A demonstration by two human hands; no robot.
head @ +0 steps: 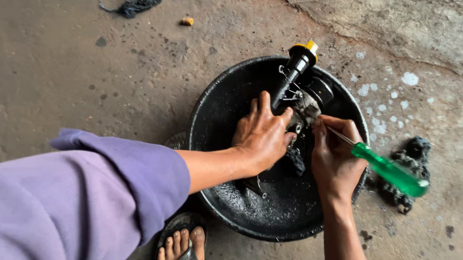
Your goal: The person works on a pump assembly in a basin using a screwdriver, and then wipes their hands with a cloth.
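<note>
Fingers of two hands grip one greasy part (303,103) and one screwdriver (387,170).

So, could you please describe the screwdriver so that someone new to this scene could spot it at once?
Start at the round black basin on the concrete floor. At its right rim the right hand holds the screwdriver, its thin shaft pointing at the greasy metal part. Its translucent green handle is the only bright green thing there, unlike the black tool with a yellow cap.

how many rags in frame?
2. One dark knitted rag lies on the floor at the top edge, cut off by the frame. One dark rag lies right of the basin, behind the screwdriver. More may be hidden.
</note>
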